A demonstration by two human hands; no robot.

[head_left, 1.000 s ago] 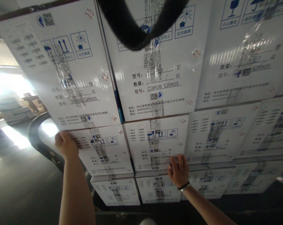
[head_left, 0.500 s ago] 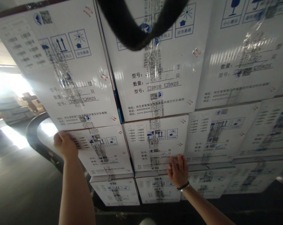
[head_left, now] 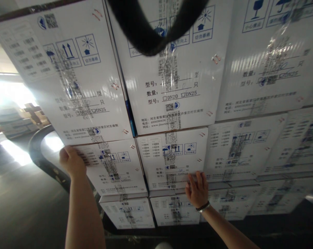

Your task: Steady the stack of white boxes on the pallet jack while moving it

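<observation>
White cardboard cartons with blue and black print stand stacked in rows before me. At the upper left corner of the left middle-row carton (head_left: 115, 173), my left hand (head_left: 72, 162) rests against the side edge; its fingers are mostly hidden. My right hand (head_left: 197, 190), with a band on the wrist, lies on the lower right front of the carton beside it (head_left: 152, 166). Its fingers are slightly bent and apart, touching the face, with nothing held. Clear tape runs down the cartons' fronts.
Larger cartons (head_left: 146, 62) form the top row, and a lower row (head_left: 143, 219) sits beneath. A black loop (head_left: 153, 48) hangs in front at the top. A dark curved frame (head_left: 37, 162) stands at left. Farther back are stacked boxes (head_left: 13, 121).
</observation>
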